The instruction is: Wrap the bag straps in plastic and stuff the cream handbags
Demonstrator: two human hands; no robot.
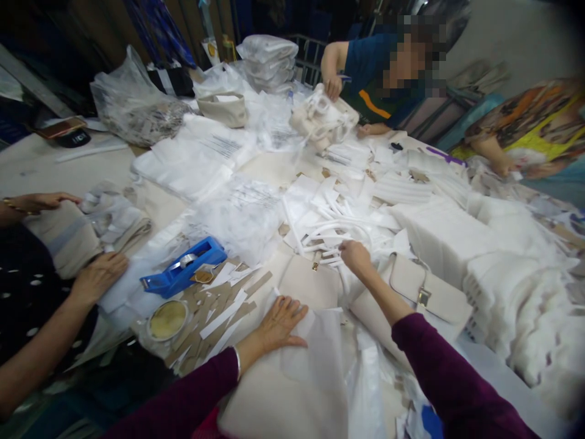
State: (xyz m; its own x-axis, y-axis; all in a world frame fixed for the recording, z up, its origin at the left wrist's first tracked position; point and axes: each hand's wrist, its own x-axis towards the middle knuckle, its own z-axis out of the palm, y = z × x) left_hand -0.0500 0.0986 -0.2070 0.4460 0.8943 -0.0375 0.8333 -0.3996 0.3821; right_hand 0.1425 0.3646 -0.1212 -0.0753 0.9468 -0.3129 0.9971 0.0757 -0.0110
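Note:
My left hand (280, 324) lies spread on a white translucent sheet (320, 353) that covers part of a cream bag (278, 396) at the table's near edge. My right hand (356, 257) reaches forward with its fingers drawn together at a pile of white foam strips (336, 222); what the fingertips hold, if anything, is too small to tell. Between the hands lies a cream flap with a gold clasp (315, 266). Right of my right forearm rests another cream bag (429, 286) with a metal buckle.
A blue tape dispenser (185, 268), cardboard strips (228, 305) and a round tub (168, 320) lie left. White padding stacks (457, 238) stand right. A co-worker's hands (98, 277) hold a beige bag at left; two people work across the table.

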